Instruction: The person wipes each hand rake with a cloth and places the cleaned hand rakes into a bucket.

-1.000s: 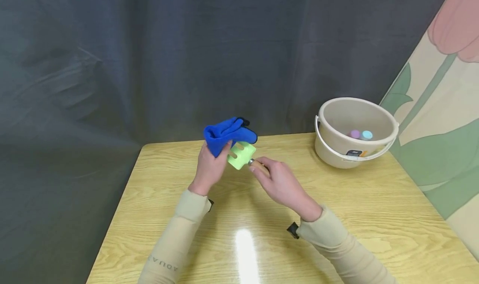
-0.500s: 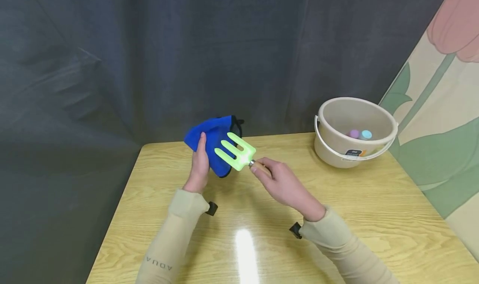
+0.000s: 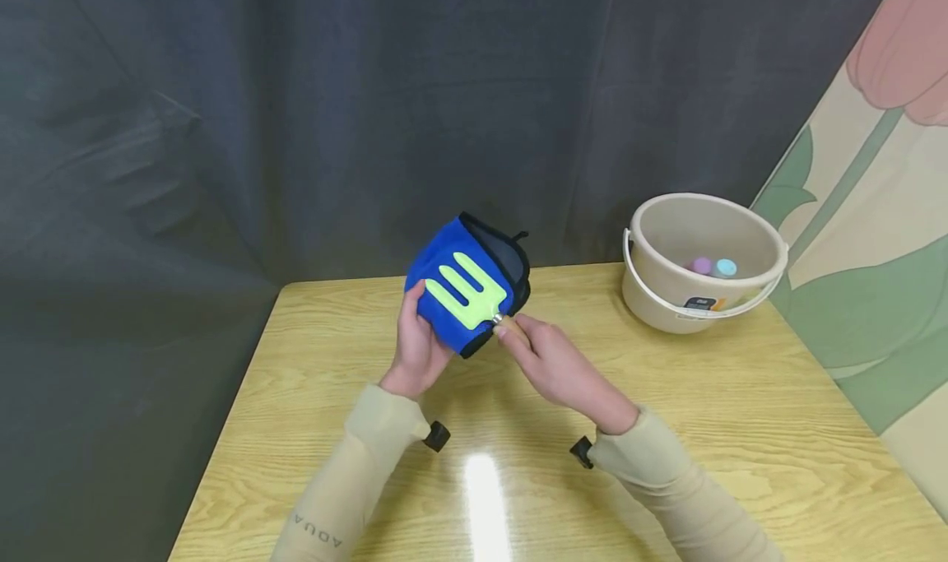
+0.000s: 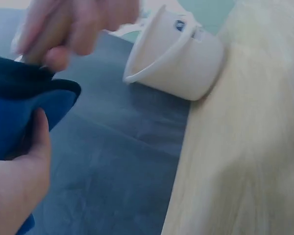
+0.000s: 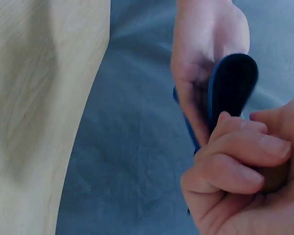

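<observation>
A hand fork [image 3: 485,303] with light green tines and a wooden handle lies against a blue cloth [image 3: 439,249] in the head view. The cloth has black edging, a small black loop and a dark grey face at its far right. My left hand [image 3: 418,348] holds the cloth from below, its thumb near the tine tips. My right hand [image 3: 559,369] grips the fork's handle [image 4: 51,36], mostly hidden by the fingers. Both things are held above the wooden table. In the right wrist view, the folded cloth [image 5: 235,76] sits between the hands and hides the tines.
A beige bucket [image 3: 652,292] with a white handle stands at the table's back right. Inside it are a purple-topped item [image 3: 699,265] and a light-blue-topped item [image 3: 725,268]. A dark curtain [image 3: 444,118] hangs behind the wooden table [image 3: 311,381].
The cloth first wrapped over the tines, then moved left off them, and now spreads behind and under them with the left hand back right. The right hand and fork have barely moved.
</observation>
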`<state>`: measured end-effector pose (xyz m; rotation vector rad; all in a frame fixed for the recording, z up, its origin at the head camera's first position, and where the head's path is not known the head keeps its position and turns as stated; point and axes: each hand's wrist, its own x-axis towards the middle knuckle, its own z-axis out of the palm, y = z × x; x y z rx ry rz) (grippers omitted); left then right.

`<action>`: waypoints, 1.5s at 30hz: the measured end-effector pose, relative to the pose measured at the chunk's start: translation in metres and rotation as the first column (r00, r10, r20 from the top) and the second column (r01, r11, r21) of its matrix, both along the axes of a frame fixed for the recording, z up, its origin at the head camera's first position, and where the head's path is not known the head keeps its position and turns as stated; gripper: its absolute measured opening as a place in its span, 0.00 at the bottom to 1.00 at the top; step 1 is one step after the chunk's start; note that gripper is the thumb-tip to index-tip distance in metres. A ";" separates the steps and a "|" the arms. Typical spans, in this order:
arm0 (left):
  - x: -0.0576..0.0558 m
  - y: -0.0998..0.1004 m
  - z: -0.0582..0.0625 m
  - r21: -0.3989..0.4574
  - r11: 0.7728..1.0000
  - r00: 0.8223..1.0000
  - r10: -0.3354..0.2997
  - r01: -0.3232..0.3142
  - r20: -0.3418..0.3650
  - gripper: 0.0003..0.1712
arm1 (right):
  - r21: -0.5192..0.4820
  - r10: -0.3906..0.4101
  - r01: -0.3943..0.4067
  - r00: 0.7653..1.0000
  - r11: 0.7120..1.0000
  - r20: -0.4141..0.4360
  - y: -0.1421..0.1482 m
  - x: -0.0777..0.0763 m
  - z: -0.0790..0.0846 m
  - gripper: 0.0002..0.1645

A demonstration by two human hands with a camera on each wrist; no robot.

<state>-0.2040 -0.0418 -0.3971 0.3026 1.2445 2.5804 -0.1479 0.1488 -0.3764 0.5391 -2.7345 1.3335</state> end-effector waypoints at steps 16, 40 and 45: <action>0.012 0.008 -0.001 0.024 0.998 0.998 -0.051 0.052 -0.020 0.32 | -0.013 -0.017 0.018 0.998 1.000 0.059 0.000 -0.005 -0.002 0.24; -0.005 -0.015 0.012 0.102 0.969 0.974 0.227 -0.225 -0.004 0.20 | -0.014 0.070 -0.068 0.991 0.998 0.115 0.005 0.001 0.003 0.23; 0.001 -0.010 0.012 0.103 0.967 0.973 0.232 -0.232 0.013 0.18 | -0.025 0.077 -0.075 0.991 0.997 0.105 0.001 0.001 0.003 0.20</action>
